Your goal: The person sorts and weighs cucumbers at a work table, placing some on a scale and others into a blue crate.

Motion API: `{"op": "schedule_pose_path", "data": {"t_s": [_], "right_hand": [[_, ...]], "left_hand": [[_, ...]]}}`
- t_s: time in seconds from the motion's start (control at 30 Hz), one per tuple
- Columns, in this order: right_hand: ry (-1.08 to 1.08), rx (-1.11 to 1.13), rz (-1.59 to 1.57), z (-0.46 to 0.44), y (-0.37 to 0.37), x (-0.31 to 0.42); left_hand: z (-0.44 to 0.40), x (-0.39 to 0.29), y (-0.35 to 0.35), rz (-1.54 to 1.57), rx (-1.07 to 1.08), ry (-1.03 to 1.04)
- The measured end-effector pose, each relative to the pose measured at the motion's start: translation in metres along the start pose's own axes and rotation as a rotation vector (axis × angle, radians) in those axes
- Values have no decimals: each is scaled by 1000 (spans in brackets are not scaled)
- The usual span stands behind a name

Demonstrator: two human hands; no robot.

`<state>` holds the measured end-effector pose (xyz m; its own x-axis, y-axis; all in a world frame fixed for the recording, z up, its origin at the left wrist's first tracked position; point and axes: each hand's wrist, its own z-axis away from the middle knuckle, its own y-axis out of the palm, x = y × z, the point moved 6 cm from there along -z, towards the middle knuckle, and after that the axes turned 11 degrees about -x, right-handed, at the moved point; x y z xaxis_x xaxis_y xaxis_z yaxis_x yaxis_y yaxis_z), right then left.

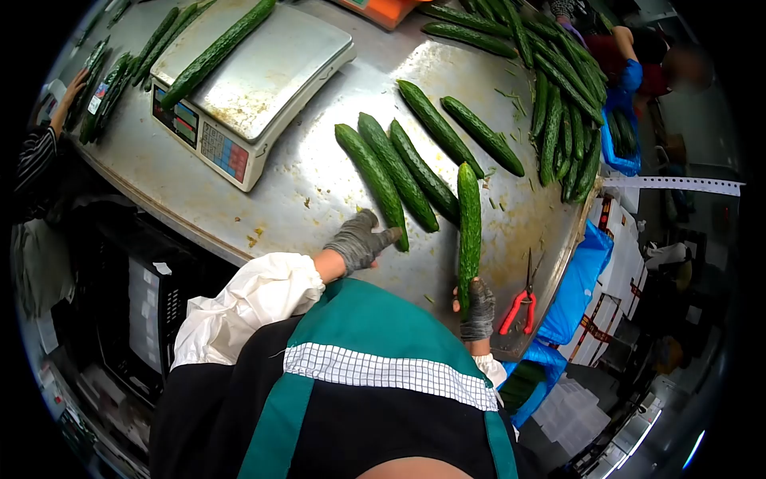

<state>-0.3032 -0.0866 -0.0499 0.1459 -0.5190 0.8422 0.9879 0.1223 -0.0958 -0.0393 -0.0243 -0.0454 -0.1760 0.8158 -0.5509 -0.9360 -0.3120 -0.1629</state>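
Note:
My right hand (477, 309), in a grey glove, is wrapped round the lower end of a long green cucumber (469, 231) that points away from me. My left hand (361, 241), gloved the same way, has its fingers apart at the near end of another cucumber (373, 176) on the metal table. Beside that one lie two more, a middle cucumber (399, 172) and a thinner cucumber (423, 173). Farther off, two cucumbers (439, 128) (483, 137) lie at a slant. Red-handled snips (519, 311) rest right of my right hand.
A scale (255, 64) with a cucumber across it stands at the back left. Cucumbers are heaped at the back right (558, 96). Bundled cucumbers (104, 96) lie far left near another person's hand (74, 86). A co-worker's blue sleeve (630, 76) shows at right.

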Motion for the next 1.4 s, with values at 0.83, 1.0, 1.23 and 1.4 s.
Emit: {"op": "schedule_pose_path", "data": {"t_s": [0.83, 1.0, 1.23, 1.4], "right_hand": [[-20, 34, -98, -8, -12, -26], [-16, 36, -167, -11, -16, -33], [-88, 14, -98, -9, -15, -28], [-116, 29, 32, -1, -9, -19]], "left_hand": [[8, 7, -69, -180, -332, 271], [39, 5, -92, 740, 125, 314], [81, -7, -129, 750, -33, 464], [95, -48, -205, 352, -418, 770]]}}
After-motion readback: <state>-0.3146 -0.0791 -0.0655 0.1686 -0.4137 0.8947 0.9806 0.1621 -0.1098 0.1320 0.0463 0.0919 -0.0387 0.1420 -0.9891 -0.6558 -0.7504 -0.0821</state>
